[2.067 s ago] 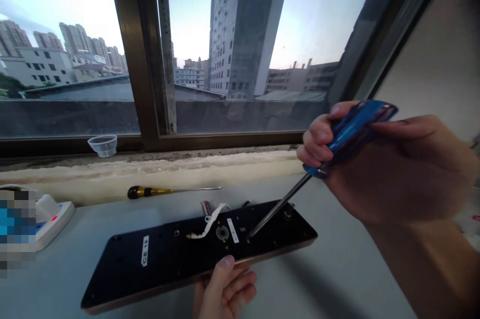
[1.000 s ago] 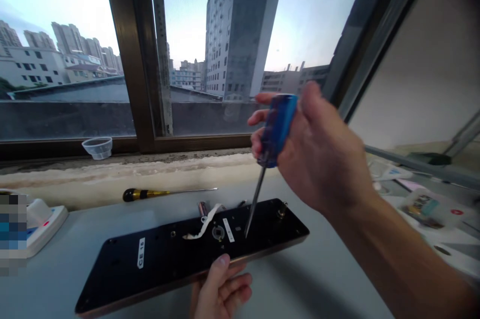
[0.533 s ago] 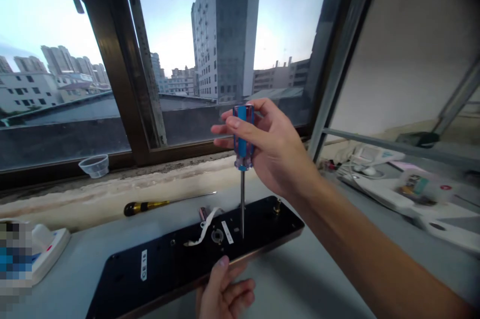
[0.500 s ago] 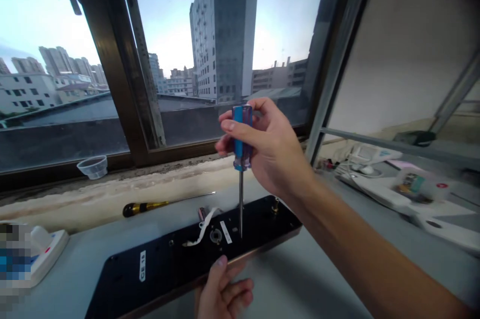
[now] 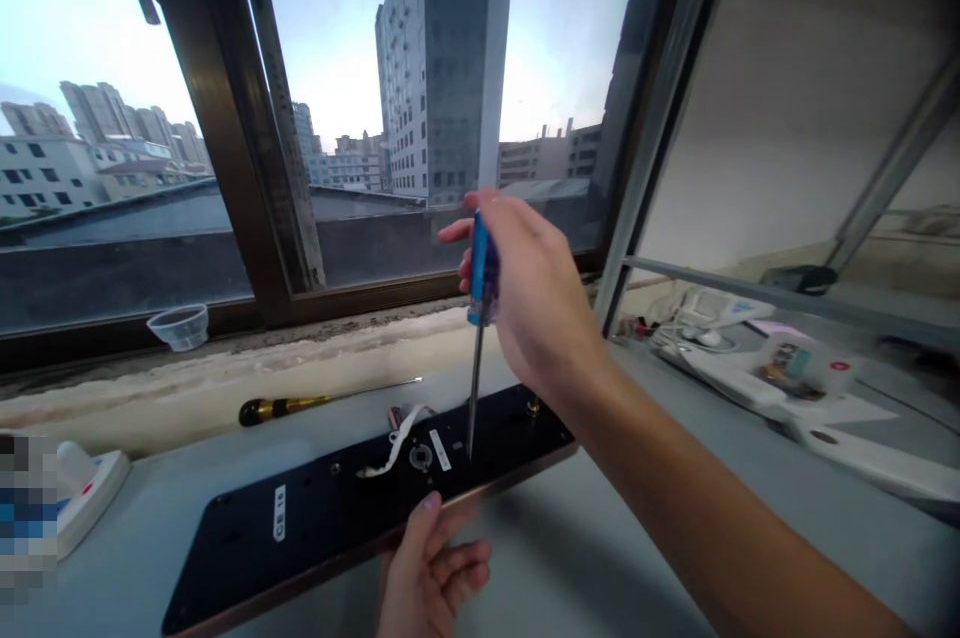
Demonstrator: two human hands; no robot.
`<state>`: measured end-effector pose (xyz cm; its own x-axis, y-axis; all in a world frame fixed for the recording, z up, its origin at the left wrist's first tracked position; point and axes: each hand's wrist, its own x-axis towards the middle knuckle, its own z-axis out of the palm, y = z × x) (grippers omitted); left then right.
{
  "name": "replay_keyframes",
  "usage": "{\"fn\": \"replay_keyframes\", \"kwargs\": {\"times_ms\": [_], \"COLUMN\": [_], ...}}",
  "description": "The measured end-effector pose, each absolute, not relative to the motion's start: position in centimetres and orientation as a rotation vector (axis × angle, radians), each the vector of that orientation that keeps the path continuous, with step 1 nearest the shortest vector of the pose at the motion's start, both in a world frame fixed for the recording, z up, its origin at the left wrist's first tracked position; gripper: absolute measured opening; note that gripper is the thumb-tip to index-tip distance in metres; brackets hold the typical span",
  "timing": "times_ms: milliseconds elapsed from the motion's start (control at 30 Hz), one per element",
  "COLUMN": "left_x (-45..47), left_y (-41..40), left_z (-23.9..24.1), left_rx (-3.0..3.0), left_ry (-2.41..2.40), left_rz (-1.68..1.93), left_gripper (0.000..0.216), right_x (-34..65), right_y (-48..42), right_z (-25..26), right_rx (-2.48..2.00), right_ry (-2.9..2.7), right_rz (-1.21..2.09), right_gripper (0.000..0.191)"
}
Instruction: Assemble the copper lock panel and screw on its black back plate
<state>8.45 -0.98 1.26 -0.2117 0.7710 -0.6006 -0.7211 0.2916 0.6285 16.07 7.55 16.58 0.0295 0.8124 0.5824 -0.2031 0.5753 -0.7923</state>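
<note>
My right hand [image 5: 536, 293] is wrapped around the blue and purple clear handle of a screwdriver [image 5: 480, 268]. The shaft points almost straight down, its tip at the surface of a long black panel [image 5: 315, 498] with a copper-toned edge. Whether the tip sits on a screw is too small to tell. At the panel's near edge, my left hand [image 5: 427, 568] grips it, thumb on the rim and fingers curled below. A white ribbon cable [image 5: 397, 448] lies across the panel beside a round fitting [image 5: 421, 457]. A brass post [image 5: 533, 407] stands near the far right end.
A yellow-and-black screwdriver [image 5: 289, 408] lies behind the panel. On the window ledge stands a clear plastic cup [image 5: 180, 326]. A white device [image 5: 94, 493] is at the left; white parts and cables [image 5: 750, 368] lie right, beyond a metal frame.
My right hand has rolled around the screwdriver handle, its back now facing me more. The tip stays near the same spot on the panel. The whole view has shifted slightly.
</note>
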Motion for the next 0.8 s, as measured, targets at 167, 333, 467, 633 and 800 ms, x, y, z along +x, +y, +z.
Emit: {"fn": "replay_keyframes", "kwargs": {"times_ms": [167,333,467,633,800], "left_x": [8.5,8.4,8.4,8.3,8.3], "left_y": [-1.1,-1.1,-1.1,-1.0,-1.1], "left_z": [1.4,1.2,1.0,0.8,0.9], "left_rx": [0.063,0.068,0.085,0.099,0.115], "left_ry": [1.151,1.128,1.12,1.138,1.13], "left_rz": [1.37,1.374,1.37,1.373,1.379], "left_gripper": [0.011,0.009,0.01,0.011,0.014], "right_x": [16.4,16.2,16.7,17.8,18.2], "right_y": [6.9,6.6,6.5,6.3,6.5], "right_z": [16.9,16.7,16.8,17.0,17.3], "right_rx": [-0.58,-0.553,-0.555,-0.646,-0.875], "right_ry": [-1.37,-1.315,-1.436,-1.468,-1.542], "right_rz": [0.913,0.854,0.979,0.511,0.287], "right_gripper": [0.018,0.033,0.021,0.029,0.03]}}
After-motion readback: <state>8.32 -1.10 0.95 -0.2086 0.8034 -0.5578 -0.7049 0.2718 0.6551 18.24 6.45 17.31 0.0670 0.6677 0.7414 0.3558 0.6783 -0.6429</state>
